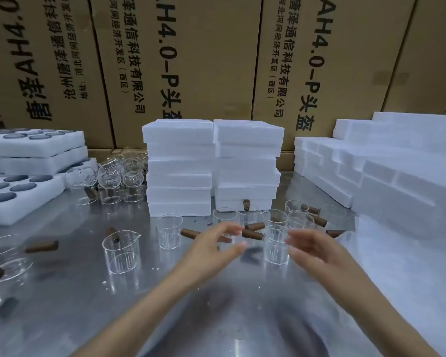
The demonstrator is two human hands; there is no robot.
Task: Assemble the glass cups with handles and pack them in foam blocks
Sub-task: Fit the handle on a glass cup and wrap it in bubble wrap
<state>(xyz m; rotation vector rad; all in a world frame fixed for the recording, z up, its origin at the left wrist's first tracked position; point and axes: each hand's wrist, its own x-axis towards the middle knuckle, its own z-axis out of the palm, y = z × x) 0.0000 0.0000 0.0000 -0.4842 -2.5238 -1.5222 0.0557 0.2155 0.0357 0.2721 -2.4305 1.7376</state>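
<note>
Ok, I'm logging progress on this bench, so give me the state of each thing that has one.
Left hand: open, holding nothing.
Right hand: open, holding nothing.
Clear glass cup with a brown wooden handle: upright between the hands, handle pointing left.
Clear glass spouted cup: upright, empty.
Two stacks of white foam blocks: closed, stacked.
White foam tray with round slots: open, slots filled.

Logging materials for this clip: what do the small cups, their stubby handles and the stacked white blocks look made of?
Small clear spouted cups: glass, glossy and see-through. Stubby brown cylindrical handles: probably wood, matte; could be plastic. Stacked white rectangular blocks: foam, with a dull grainy surface.
</note>
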